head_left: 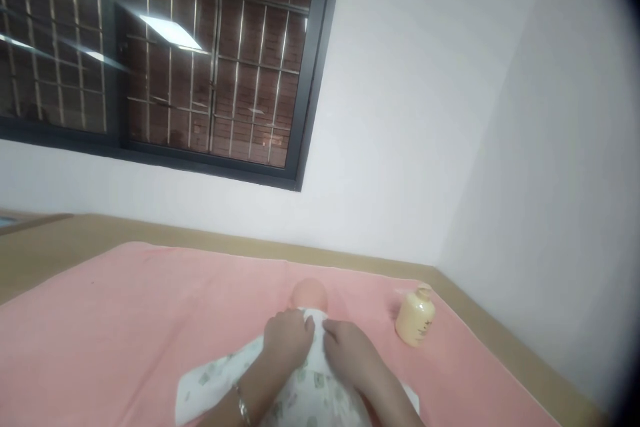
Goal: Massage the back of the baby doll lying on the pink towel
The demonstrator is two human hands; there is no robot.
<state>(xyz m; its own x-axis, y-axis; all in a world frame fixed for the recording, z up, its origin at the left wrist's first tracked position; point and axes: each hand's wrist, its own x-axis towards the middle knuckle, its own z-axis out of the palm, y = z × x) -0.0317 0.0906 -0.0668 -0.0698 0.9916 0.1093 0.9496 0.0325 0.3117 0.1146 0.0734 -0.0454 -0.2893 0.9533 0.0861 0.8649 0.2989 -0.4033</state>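
Note:
A baby doll lies on a pink cloth (165, 320), its round, bald head (309, 293) pointing away from me. White baby clothes (313, 387) with a small greenish print cover its body, and one sleeve (210, 380) stretches out to the left. My left hand (289, 338), with a bracelet at the wrist, has its fingers curled on the clothes just below the head. Opposite it, my right hand (350, 350) pinches the upper front of the garment with thumb and fingers. Both forearms hide part of the doll's body.
A pale yellow pump bottle (416, 317) stands on the cloth to the right of the doll. The wooden-coloured table edge (350, 259) runs along a white wall (400, 113). Above at the left is a dark-framed window (295, 147) with metal bars.

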